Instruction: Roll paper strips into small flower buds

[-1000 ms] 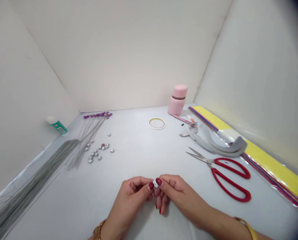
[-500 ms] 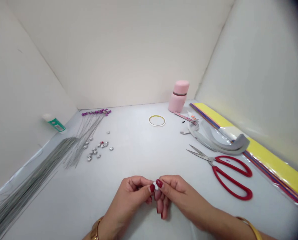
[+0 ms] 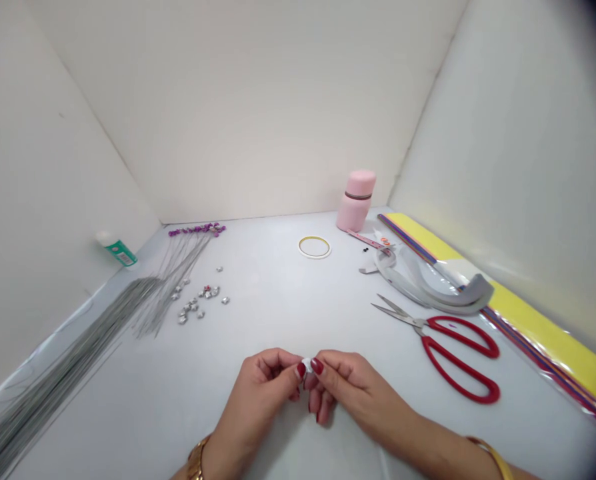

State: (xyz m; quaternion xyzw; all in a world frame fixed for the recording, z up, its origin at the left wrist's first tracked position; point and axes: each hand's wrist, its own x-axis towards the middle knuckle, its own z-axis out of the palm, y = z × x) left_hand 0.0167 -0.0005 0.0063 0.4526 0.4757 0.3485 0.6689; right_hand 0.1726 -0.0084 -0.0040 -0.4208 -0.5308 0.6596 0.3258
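The hands are together, pinching a small white piece (image 3: 307, 365) between them. The left hand (image 3: 255, 393) and right hand (image 3: 353, 387) meet at the fingertips, and the piece sits there, mostly hidden by the dark red nails. A gold watch (image 3: 197, 459) circles the left wrist; a yellow bangle (image 3: 488, 448) circles the right.

Scissors (image 3: 458, 328) with red handles lie on the white table (image 3: 258, 313), just right of the hands, blades pointing away and to the left. Just beyond them are grey strips (image 3: 428, 287) in clear plastic, and to their right a yellow paper pack (image 3: 543, 340). Farther beyond the scissors stands a pink bottle (image 3: 354, 201), with a tape roll (image 3: 314, 247) to its left.

Well left of the scissors lie silver beads (image 3: 193, 303), then purple-tipped wires (image 3: 178, 280) — and farther left, a long grey wire bundle (image 3: 68, 353) and a glue bottle (image 3: 119, 253).
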